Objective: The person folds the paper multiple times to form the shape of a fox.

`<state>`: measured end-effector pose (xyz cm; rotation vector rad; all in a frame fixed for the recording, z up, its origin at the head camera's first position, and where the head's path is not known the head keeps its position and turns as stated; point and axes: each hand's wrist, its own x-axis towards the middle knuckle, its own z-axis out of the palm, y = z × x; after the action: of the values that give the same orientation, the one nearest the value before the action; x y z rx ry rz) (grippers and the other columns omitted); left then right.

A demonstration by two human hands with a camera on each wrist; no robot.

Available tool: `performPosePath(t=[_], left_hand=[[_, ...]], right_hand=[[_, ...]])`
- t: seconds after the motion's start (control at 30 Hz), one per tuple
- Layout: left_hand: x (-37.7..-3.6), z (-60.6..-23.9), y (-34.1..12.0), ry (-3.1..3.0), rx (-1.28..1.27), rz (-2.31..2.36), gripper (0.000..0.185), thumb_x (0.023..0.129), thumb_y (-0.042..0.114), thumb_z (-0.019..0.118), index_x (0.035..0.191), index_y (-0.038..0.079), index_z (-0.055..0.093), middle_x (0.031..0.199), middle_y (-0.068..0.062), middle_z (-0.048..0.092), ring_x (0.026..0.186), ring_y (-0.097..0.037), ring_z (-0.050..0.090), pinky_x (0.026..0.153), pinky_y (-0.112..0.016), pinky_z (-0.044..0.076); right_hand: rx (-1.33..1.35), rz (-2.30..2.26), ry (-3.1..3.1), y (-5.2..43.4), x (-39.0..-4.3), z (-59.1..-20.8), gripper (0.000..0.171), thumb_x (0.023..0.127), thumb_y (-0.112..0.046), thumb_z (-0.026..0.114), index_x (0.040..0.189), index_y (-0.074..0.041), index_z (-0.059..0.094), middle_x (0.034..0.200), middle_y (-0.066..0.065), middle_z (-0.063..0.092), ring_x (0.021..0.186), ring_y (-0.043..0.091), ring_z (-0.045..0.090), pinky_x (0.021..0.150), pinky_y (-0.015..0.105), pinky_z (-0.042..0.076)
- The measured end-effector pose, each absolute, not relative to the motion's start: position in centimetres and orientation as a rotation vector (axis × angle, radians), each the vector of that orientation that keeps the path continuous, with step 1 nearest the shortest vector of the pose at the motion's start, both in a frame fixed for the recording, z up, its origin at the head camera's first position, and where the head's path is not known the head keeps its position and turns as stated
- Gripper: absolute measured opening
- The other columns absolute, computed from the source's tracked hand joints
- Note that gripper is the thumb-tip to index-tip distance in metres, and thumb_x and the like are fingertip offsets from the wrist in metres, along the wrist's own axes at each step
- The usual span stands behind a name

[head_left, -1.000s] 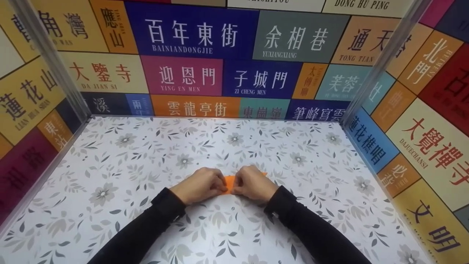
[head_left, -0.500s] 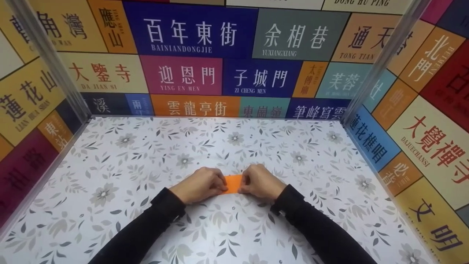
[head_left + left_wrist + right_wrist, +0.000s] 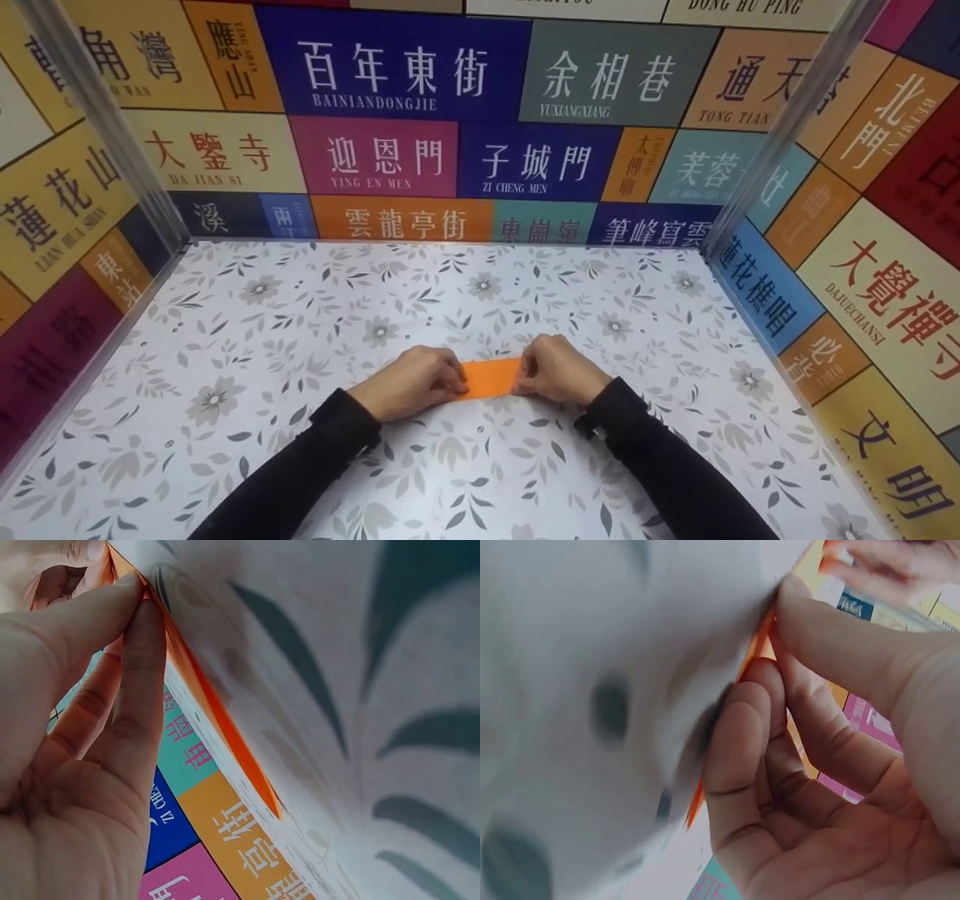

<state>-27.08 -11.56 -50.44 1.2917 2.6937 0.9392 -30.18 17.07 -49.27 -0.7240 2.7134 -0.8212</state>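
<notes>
A strip of orange paper (image 3: pixel 491 378) lies at the middle of the table, stretched between both hands. My left hand (image 3: pixel 414 381) pinches its left part between thumb and fingers, as the left wrist view shows. There the folded paper (image 3: pixel 221 706) sticks out past the fingertips to a point, its layers slightly apart. My right hand (image 3: pixel 561 369) has the right part, thumb and index finger pinching the paper edge (image 3: pixel 754 651) in the right wrist view, with other fingers curled beneath. Both hands cover the paper's ends in the head view.
The table (image 3: pixel 300 480) wears a white cover with grey leaves and flowers. Panels of coloured blocks with Chinese lettering (image 3: pixel 397 67) enclose it at the back and both sides. Clear corner posts (image 3: pixel 776 127) stand where the panels meet.
My right hand has slid to the right, away from the left hand, baring more of the orange paper between them. The left hand has stayed nearly in place.
</notes>
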Motion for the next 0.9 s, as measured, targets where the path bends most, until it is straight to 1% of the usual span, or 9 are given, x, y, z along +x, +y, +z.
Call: performPosePath(t=[0.2, 0.37, 0.6, 0.9], left_hand=[[-26.8, -50.3, -11.6, 2.705, 1.267, 0.923, 0.015, 0.089, 0.013, 0.079, 0.104, 0.015, 0.081, 0.105, 0.001, 0.07, 0.099, -0.011, 0.064, 0.091, -0.028, 0.052], [-26.7, -50.2, -11.5, 2.669, 1.291, 0.936, 0.019, 0.087, 0.008, 0.08, 0.106, 0.013, 0.08, 0.107, -0.001, 0.07, 0.099, -0.013, 0.065, 0.089, -0.027, 0.053], [-26.8, -49.4, -11.5, 2.665, 1.235, 0.877, 0.024, 0.085, 0.006, 0.081, 0.107, 0.014, 0.08, 0.108, -0.001, 0.07, 0.096, -0.013, 0.066, 0.085, -0.026, 0.054], [-27.0, -49.5, -11.4, 2.65, 1.267, 0.849, 0.026, 0.086, 0.005, 0.08, 0.11, 0.014, 0.08, 0.109, -0.002, 0.07, 0.097, -0.014, 0.066, 0.086, -0.027, 0.054]], right_hand=[[-0.677, -0.815, 2.727, 18.4, -30.1, -49.4, 0.018, 0.076, -0.024, 0.09, 0.073, -0.018, 0.074, 0.066, -0.007, 0.067, 0.058, 0.014, 0.06, 0.056, 0.034, 0.053], [-0.671, -0.826, 2.724, 19.1, -29.8, -49.5, 0.017, 0.076, -0.022, 0.09, 0.073, -0.018, 0.074, 0.064, -0.007, 0.066, 0.055, 0.013, 0.06, 0.053, 0.033, 0.052], [-0.684, -0.824, 2.728, 19.4, -29.7, -49.2, 0.015, 0.077, -0.022, 0.09, 0.073, -0.018, 0.075, 0.063, -0.008, 0.066, 0.057, 0.013, 0.06, 0.056, 0.032, 0.053], [-0.663, -0.853, 2.743, 19.5, -29.5, -49.4, 0.015, 0.077, -0.021, 0.089, 0.071, -0.018, 0.075, 0.061, -0.008, 0.066, 0.053, 0.013, 0.059, 0.05, 0.032, 0.051]])
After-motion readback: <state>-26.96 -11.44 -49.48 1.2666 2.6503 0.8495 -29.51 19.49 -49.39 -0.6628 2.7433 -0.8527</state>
